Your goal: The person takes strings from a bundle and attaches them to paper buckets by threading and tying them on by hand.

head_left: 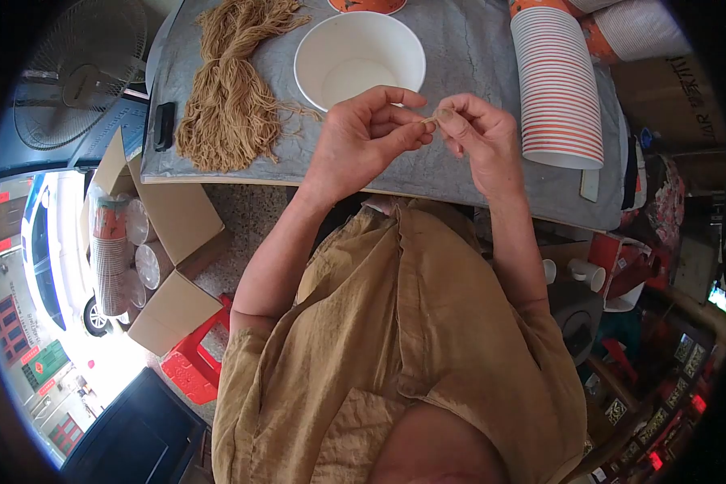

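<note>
My left hand (363, 143) and my right hand (482, 139) meet above the near part of the grey-covered table, just below a white paper bucket (360, 58). Between the fingertips of both hands is a short piece of tan string (430, 120), pinched from each side. The bucket stands upright, and its visible inside is white. Left of it lies a large bundle of tan strings (232, 105), gathered near its upper part, with loose ends spreading toward the bucket.
A long stack of paper buckets (557, 89) lies along the table's right side, near a phone-like object (590, 185). A black object (164, 127) rests at the left edge. Below left are an open cardboard box (177, 214) and a red stool (195, 367).
</note>
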Available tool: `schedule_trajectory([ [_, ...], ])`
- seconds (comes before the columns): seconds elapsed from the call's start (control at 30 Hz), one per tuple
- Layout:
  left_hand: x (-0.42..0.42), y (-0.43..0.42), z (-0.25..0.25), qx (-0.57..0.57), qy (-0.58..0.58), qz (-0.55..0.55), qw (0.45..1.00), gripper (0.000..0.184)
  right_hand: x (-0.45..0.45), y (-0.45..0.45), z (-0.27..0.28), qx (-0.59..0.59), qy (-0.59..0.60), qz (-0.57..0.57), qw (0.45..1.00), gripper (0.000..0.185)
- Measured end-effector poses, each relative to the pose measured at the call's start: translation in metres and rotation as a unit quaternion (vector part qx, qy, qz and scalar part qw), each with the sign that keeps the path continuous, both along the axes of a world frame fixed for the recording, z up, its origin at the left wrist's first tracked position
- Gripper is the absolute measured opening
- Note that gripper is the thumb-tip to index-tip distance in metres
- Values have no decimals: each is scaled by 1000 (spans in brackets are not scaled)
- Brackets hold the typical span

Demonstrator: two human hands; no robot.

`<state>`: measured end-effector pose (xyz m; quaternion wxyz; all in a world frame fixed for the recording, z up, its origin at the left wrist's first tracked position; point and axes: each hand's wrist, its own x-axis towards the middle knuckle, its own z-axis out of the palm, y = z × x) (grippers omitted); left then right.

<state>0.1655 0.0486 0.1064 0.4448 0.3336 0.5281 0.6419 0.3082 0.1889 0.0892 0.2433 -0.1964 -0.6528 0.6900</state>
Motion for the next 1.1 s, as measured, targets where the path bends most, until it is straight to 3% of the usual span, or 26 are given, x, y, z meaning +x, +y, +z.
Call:
schedule_trajectory([
  [0.4,-4,-3,-5,-13,-27,-20,999,28,5,12,3,-93,48,-90,990,19],
  [0.6,-4,1,-4,3,-55,-18,998,28,16,17,24,-34,-75,-5,997,20],
  [0.9,15,0,-5,5,202,27,979,16,35,4,27,2,-44,59,997,14],
  [1.1,24,-10,1,61,242,51,967,15,44,-2,27,3,-46,57,997,13],
])
